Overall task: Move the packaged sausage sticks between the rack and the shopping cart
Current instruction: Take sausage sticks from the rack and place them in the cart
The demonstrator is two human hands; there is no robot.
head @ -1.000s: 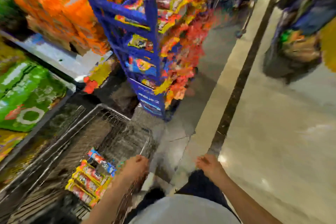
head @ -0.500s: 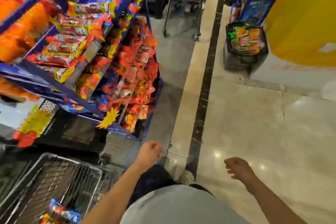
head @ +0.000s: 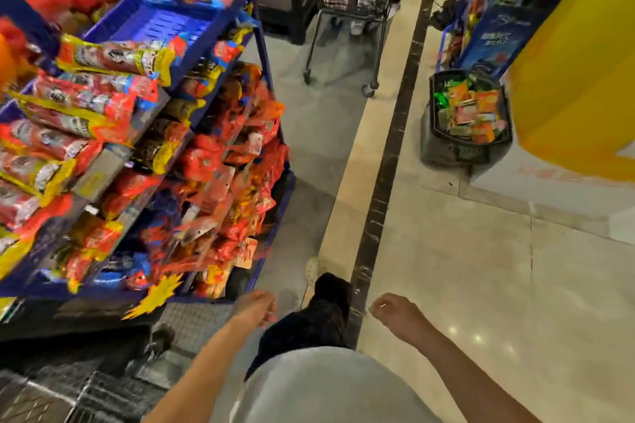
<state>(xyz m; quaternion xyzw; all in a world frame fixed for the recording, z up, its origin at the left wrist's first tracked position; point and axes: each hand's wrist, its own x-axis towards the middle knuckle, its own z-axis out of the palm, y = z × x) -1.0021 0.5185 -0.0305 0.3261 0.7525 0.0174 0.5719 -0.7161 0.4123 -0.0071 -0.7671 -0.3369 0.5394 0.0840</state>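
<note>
Left hand: on my feed the left hand [head: 254,307] sits low in the view, just off the near bottom corner of the rack [head: 165,24]. Its fingers are loosely curled. It is smeared by motion, so I read it as probably carrying nothing.
Right hand: the right hand [head: 395,314] hangs over the pale floor, right of the dark strip [head: 391,154]. Its fingers are slack and it grasps nothing.
Sausage sticks: the packaged sausage sticks [head: 113,58] lie in red and yellow wrappers on the sloping blue shelves. Neither hand touches them.
Shopping cart: I see only a wire corner of the shopping cart [head: 96,395], at the bottom left below the rack. I cannot tell what it holds.
Between the hands: a dark trouser leg [head: 326,316] and a pale shoe [head: 312,269] are beside the strip.
Far side: a second cart [head: 347,10] stands up the aisle. A black basket [head: 446,154] of bright packets sits on the floor against a yellow panel [head: 577,79].
</note>
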